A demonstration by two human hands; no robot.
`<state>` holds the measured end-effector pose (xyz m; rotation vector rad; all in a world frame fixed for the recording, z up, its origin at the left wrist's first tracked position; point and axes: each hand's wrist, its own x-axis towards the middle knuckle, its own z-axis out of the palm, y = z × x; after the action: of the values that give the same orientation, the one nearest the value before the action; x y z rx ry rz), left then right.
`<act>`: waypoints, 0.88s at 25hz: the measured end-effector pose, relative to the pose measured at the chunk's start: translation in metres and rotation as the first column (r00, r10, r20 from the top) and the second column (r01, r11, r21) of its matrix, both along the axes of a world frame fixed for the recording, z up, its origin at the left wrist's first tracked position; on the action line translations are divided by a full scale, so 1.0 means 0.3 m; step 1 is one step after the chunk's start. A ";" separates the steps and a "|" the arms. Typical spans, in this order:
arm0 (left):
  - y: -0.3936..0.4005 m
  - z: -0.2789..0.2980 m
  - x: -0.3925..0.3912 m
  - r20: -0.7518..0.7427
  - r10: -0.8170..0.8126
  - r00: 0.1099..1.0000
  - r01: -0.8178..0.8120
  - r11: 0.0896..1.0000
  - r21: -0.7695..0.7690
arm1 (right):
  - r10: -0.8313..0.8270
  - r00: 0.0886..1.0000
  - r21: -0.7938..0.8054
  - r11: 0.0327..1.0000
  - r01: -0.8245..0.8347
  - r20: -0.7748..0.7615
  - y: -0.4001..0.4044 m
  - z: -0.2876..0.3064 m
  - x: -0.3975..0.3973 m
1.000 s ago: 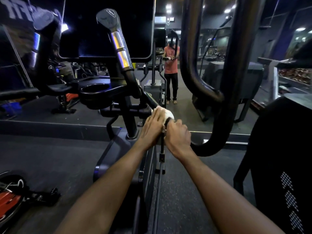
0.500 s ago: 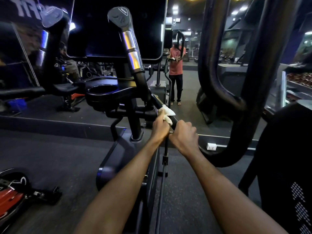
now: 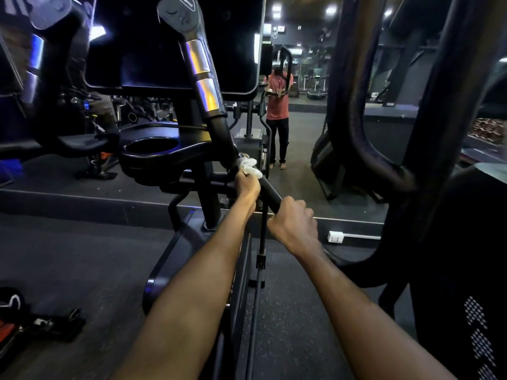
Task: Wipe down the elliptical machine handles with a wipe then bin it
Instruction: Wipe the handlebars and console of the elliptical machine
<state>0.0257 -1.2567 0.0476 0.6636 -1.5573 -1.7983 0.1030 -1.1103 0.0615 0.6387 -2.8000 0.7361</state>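
Note:
A black handle bar of the elliptical machine runs from the console down toward me. My left hand grips a crumpled white wipe around the bar's upper part, close to where it joins the upright grip with silver sensor bands. My right hand is curled round the lower end of the same bar, a short way below the left hand. A stretch of bare bar shows between the two hands.
The console's cup holder sits left of the wipe. A big curved black moving arm rises on the right. A wall mirror ahead reflects a person. Gear lies on the floor at the lower left.
My left hand has slid the wipe up the bar toward the console, away from my right hand, which keeps its grip. The camera has moved closer.

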 end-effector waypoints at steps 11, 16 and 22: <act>-0.008 -0.064 0.029 0.011 0.013 1.000 -0.004 0.825 -0.566 | 0.010 0.999 0.015 1.000 -0.009 -0.050 -0.002 -0.012 0.008; 0.124 0.019 0.211 0.044 -0.026 0.999 0.044 0.883 -0.468 | 0.000 0.997 -0.145 0.989 0.011 0.075 0.022 0.001 0.009; 0.267 0.113 0.291 -0.041 -0.224 0.974 0.216 0.965 -0.146 | 0.009 0.996 -0.579 0.814 0.046 0.091 0.121 0.043 0.093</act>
<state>0.1128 -1.1766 0.0816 0.3805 -1.7567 -1.8269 0.1309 -1.0740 0.0745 0.4618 -2.4277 1.5599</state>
